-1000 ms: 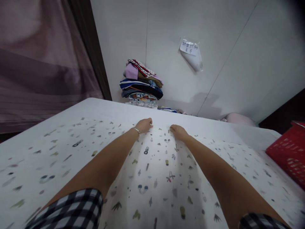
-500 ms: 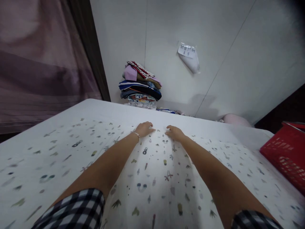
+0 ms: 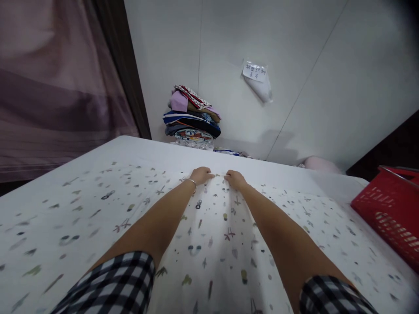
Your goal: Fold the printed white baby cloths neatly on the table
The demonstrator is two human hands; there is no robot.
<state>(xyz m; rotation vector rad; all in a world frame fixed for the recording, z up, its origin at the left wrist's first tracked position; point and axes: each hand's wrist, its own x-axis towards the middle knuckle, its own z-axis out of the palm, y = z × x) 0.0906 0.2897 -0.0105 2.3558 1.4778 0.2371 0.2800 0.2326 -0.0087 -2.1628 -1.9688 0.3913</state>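
Note:
A white cloth (image 3: 214, 237) printed with small plants, rainbows and other motifs lies spread over the white table (image 3: 153, 150). At its far edge my left hand (image 3: 200, 175), with a bracelet on the wrist, pinches the fabric between thumb and fingers. A short distance to the right, my right hand (image 3: 235, 179) grips the same edge, its fingers closed. Between my two hands the edge is slightly raised, and soft folds run from there towards me. Both arms are stretched forward over the cloth.
Folded clothes (image 3: 193, 117) are stacked against the wall behind the table. A red basket (image 3: 386, 209) stands at the right edge. A plastic bag with a handwritten label (image 3: 257, 78) hangs on the wall. A pinkish curtain (image 3: 59, 87) hangs at the left.
My fingers have closed on the cloth's far edge, where they were partly apart before. My hands have come slightly nearer each other.

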